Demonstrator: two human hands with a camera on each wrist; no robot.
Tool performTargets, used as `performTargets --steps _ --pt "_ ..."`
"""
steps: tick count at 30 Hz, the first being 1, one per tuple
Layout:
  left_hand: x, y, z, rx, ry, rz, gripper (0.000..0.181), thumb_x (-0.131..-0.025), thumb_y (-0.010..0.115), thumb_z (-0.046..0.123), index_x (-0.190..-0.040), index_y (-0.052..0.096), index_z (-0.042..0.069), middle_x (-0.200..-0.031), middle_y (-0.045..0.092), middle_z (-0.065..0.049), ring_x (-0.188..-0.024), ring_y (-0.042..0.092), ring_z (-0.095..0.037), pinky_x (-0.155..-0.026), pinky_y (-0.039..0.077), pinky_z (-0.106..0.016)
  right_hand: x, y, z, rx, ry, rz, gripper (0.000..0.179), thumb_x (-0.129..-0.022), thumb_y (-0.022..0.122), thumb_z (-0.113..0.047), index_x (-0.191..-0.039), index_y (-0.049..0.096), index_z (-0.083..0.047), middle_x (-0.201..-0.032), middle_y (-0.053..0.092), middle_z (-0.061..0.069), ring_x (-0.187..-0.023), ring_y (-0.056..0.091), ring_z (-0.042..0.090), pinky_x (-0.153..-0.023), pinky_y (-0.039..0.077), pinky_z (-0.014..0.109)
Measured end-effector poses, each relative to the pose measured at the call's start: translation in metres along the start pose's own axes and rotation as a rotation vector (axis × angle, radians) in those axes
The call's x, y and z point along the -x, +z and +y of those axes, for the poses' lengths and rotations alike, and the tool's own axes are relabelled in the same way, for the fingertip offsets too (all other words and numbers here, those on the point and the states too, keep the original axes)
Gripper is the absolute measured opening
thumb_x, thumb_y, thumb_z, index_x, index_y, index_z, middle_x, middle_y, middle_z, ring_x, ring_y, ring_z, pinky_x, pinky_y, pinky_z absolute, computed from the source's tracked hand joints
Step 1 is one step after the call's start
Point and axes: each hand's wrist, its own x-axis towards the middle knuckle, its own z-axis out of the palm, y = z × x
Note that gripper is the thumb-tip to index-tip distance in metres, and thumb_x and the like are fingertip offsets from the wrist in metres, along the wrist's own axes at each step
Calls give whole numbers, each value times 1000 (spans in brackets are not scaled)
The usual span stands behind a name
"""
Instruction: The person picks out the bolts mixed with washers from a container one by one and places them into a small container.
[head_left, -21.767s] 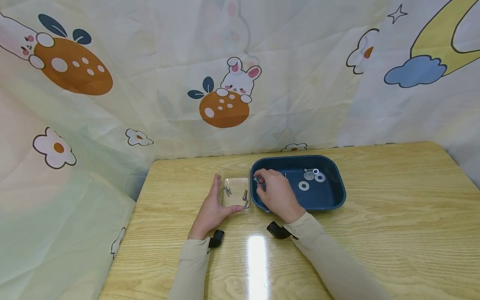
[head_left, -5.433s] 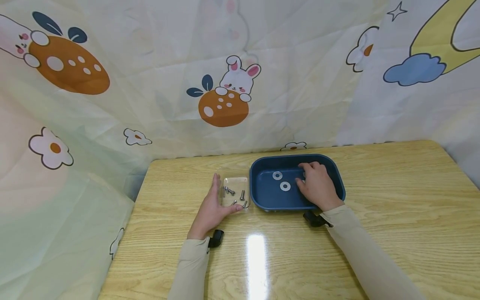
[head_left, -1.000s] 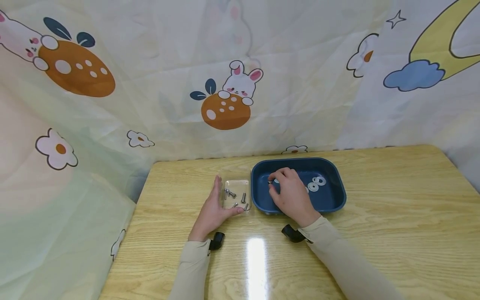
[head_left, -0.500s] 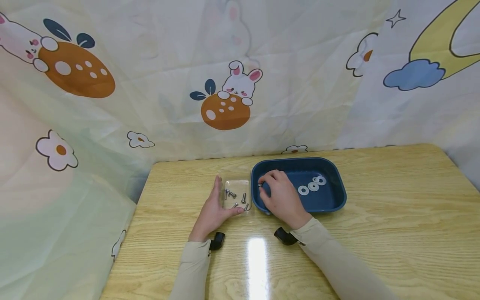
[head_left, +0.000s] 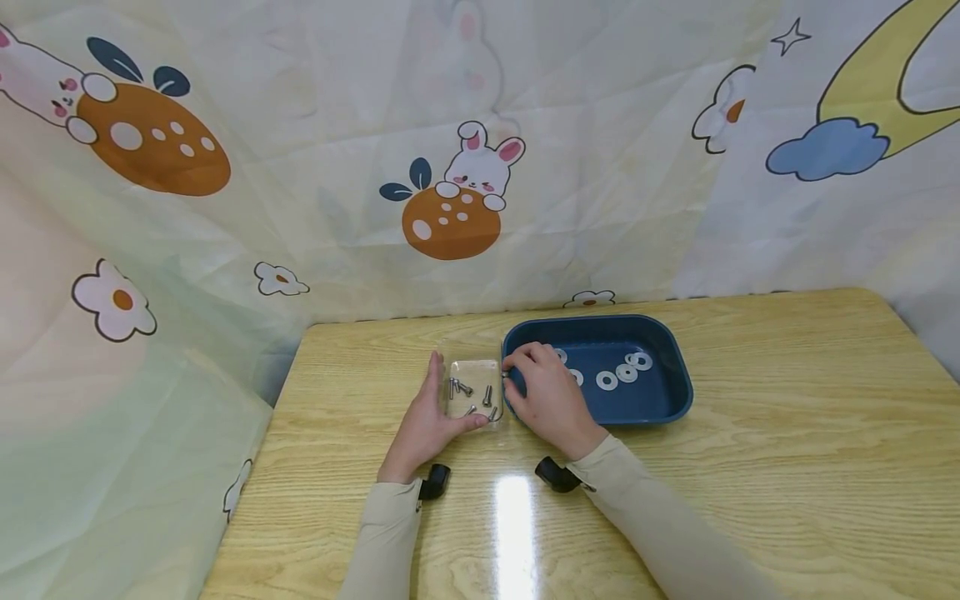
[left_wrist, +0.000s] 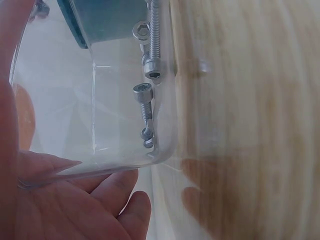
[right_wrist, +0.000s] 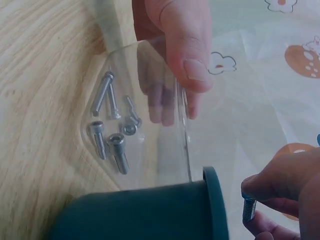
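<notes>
My left hand (head_left: 426, 422) holds a clear plastic box (head_left: 476, 372), fingers along its left side and thumb over its near rim. Inside lie several socket head screws (right_wrist: 118, 150) of different sizes. My right hand (head_left: 553, 403) is at the left rim of a dark blue tray (head_left: 637, 411), right beside the box. Between its thumb and fingertips it pinches a short threaded screw (right_wrist: 249, 209), seen in the right wrist view; the fingers hide its head. Several flat washers (head_left: 607, 381) rest on the tray's floor, some partly behind my right hand.
Box and tray stand side by side on a wooden table (head_left: 787, 417), near its back edge. Behind hangs a printed cloth (head_left: 600, 167) with rabbits and flowers. A black wrist camera (head_left: 557, 475) sits at my right cuff, another at the left.
My right hand has moved left across the tray to its left rim, carrying the pinched screw and uncovering more washers. My left hand has kept its hold on the box.
</notes>
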Motion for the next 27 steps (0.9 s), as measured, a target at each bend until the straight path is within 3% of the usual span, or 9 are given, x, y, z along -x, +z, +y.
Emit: performTargets --steps 6,12,19,27 --pt "-1 1 -1 -25 -6 6 125 -62 78 57 -144 -14 38 -153 9 4 -137 18 -18 -107 25 -47 -1 6 -1 -2 -29 -12 13 -82 68 -13 -94 68 -13 -99 58 3 -89 50 19 -73 46 31" --pt "-1 1 -2 -29 -4 7 126 -62 78 56 -147 -11 30 -154 9 4 -137 19 -19 -107 25 -47 -2 12 -1 -9 -42 -32 12 -82 68 -14 -94 68 -14 -100 58 2 -90 50 17 -73 46 30" --pt "0 0 -1 -21 0 -3 124 -62 77 58 -143 -15 38 -154 7 5 -138 16 -18 -107 25 -47 -5 16 -5 -4 -46 -89 11 -82 67 -15 -94 68 -14 -101 58 2 -92 50 18 -73 47 29" --pt "-2 1 -2 -42 -1 8 127 -59 75 64 -146 -12 33 -153 8 5 -138 17 -18 -107 25 -46 -7 20 -7 28 -59 -138 11 -82 69 -17 -92 69 -13 -98 58 3 -88 50 17 -68 47 28"
